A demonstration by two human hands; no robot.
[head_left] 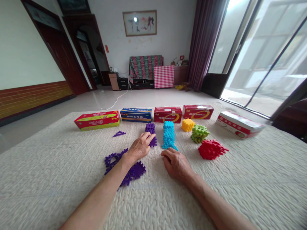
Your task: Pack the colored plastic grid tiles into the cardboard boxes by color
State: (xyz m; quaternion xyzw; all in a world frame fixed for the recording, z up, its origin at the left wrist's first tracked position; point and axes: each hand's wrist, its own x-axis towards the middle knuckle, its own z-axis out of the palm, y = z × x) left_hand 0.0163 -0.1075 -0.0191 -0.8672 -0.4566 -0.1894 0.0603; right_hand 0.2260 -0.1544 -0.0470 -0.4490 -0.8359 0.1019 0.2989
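Note:
My left hand (142, 147) reaches over a row of purple interlocking tiles (150, 127), its fingers bent and closed on the near tile. Part of that row is hidden by the hand. Loosely curled on the cloth, my right hand (177, 163) shows nothing between its fingers. Just beyond its fingertips lies a stack of light-blue interlocking tiles (169, 134). Under and beside my left forearm is a loose pile of purple tiles (137, 171), some with cut-out centres. A purple triangular frame piece (119, 134) lies apart, farther left.
At right stand yellow (188, 125), green (200, 133) and red tile stacks (211, 149). Behind them runs a line of boxes: a red-yellow box (97, 120), a blue box (136, 115), two red boxes (168, 115) and a white-red box (240, 124). A quilted cloth (59, 172) covers the surface.

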